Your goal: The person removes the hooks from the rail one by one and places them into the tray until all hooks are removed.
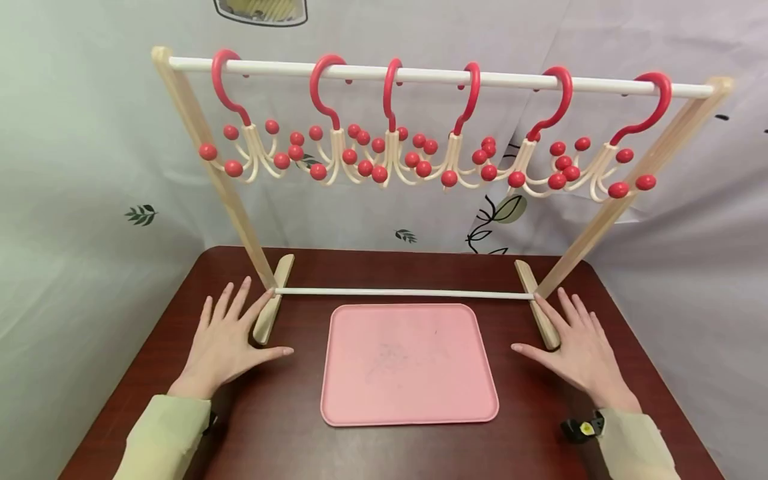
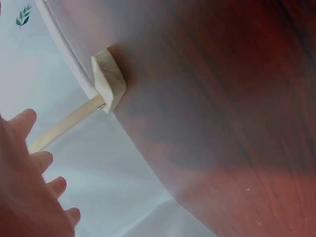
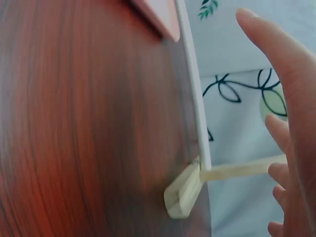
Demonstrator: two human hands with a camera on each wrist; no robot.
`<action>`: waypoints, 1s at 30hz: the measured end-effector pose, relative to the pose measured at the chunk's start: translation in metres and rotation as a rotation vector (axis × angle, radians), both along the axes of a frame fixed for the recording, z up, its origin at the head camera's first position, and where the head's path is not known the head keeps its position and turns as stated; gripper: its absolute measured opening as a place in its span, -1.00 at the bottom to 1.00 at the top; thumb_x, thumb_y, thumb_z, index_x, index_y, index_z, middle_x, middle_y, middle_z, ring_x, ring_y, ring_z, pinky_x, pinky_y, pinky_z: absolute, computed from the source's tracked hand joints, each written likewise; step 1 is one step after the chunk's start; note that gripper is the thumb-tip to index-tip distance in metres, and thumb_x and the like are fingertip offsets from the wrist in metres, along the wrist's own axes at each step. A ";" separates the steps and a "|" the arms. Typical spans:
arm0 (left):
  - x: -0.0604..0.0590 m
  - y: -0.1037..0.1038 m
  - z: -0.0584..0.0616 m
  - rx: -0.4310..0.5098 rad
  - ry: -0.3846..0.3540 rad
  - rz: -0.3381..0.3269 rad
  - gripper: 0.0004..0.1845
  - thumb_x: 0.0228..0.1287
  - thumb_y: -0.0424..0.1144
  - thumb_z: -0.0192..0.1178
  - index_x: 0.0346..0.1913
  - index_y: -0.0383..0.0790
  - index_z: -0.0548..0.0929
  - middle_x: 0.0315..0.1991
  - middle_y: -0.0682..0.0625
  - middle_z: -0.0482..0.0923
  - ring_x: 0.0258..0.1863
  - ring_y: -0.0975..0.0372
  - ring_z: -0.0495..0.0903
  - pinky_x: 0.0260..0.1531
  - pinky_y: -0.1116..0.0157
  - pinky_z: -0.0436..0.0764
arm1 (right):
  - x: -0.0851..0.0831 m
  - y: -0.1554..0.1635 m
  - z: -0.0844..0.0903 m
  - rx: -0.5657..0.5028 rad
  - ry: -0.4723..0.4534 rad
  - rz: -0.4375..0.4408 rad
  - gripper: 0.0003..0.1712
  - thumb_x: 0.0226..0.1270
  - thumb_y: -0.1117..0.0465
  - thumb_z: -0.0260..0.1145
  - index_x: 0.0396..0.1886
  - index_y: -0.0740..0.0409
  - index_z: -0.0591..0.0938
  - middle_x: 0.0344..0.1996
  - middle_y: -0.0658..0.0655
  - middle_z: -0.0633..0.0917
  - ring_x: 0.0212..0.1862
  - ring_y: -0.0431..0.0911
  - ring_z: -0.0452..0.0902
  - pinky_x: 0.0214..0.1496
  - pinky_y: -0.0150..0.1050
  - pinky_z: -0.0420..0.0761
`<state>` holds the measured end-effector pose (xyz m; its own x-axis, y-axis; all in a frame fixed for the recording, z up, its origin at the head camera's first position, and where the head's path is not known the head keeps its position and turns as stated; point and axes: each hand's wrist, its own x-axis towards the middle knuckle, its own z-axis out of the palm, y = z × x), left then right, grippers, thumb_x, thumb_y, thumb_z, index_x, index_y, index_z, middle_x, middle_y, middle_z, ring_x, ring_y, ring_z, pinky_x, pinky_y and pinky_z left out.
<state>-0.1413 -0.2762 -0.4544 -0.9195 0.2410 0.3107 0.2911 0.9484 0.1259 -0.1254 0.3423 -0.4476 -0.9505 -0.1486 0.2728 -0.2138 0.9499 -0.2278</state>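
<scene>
My left hand [image 1: 223, 340] is spread, palm down, beside the left wooden foot [image 1: 268, 313] of a small garment rack. Its index fingertip overlaps the base of the left post in the head view, and it holds nothing. On the other side my right hand [image 1: 581, 350] is spread the same way by the right foot [image 1: 545, 313], also holding nothing. A white top bar [image 1: 510, 79] carries several red hooks [image 1: 324, 93] with cream prongs tipped in red balls. Between the two feet runs a thin white lower bar [image 1: 402, 292].
A pink tray [image 1: 411, 367] lies on the dark red wooden table [image 1: 270, 413] between the hands, in front of the lower bar. Pale cloth [image 1: 372, 220] with leaf prints hangs behind and at both sides of the table.
</scene>
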 end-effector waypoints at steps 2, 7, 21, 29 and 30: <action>-0.001 0.000 0.003 0.034 0.028 -0.004 0.24 -0.22 0.67 0.27 0.55 0.07 0.32 0.59 -0.21 0.04 0.56 -0.16 -0.09 0.49 -0.17 -0.29 | 0.000 -0.005 0.002 -0.035 0.013 0.006 0.22 0.02 -0.48 0.45 0.63 -0.15 0.22 0.56 0.36 0.13 0.57 0.28 -0.12 0.51 0.33 -0.09; -0.005 -0.001 0.017 0.145 0.118 -0.008 0.23 -0.27 0.55 0.44 0.47 -0.11 0.41 0.51 -0.24 0.20 0.49 -0.17 0.08 0.49 -0.16 -0.12 | 0.002 -0.014 0.018 -0.181 0.039 -0.011 0.17 0.04 -0.34 0.55 0.59 -0.06 0.29 0.57 0.25 0.18 0.57 0.18 -0.05 0.39 0.41 0.15; -0.026 0.008 0.085 0.796 0.188 0.181 -0.16 0.09 -0.11 0.58 0.45 -0.02 0.45 0.34 -0.02 0.47 0.25 0.02 0.47 0.28 0.12 0.41 | 0.012 -0.026 0.096 -0.776 0.210 -0.226 -0.38 0.13 0.22 0.63 0.25 -0.03 0.70 0.16 -0.09 0.69 0.13 -0.36 0.56 0.12 -0.59 0.48; -0.050 0.017 0.111 0.906 0.142 0.227 -0.24 0.20 0.01 0.49 0.45 0.01 0.45 0.33 0.07 0.48 0.23 0.07 0.54 0.23 0.18 0.53 | 0.016 -0.030 0.149 -1.089 0.507 -0.179 -0.49 0.03 0.49 0.60 0.05 0.36 0.73 -0.02 0.19 0.76 -0.04 -0.14 0.71 0.04 -0.44 0.62; -0.052 0.018 0.112 0.911 0.145 0.228 -0.24 0.21 0.02 0.48 0.45 0.00 0.45 0.33 0.06 0.49 0.22 0.06 0.55 0.23 0.18 0.54 | 0.016 -0.031 0.156 -1.137 0.548 -0.152 -0.50 0.01 0.51 0.59 0.03 0.41 0.72 -0.03 0.23 0.76 -0.06 -0.11 0.71 0.04 -0.43 0.63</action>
<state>-0.1936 -0.2579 -0.3426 -0.8521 -0.3312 0.4053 0.1818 0.5389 0.8225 -0.1094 0.3118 -0.2919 -0.6602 0.5266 0.5355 -0.4446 0.3007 -0.8438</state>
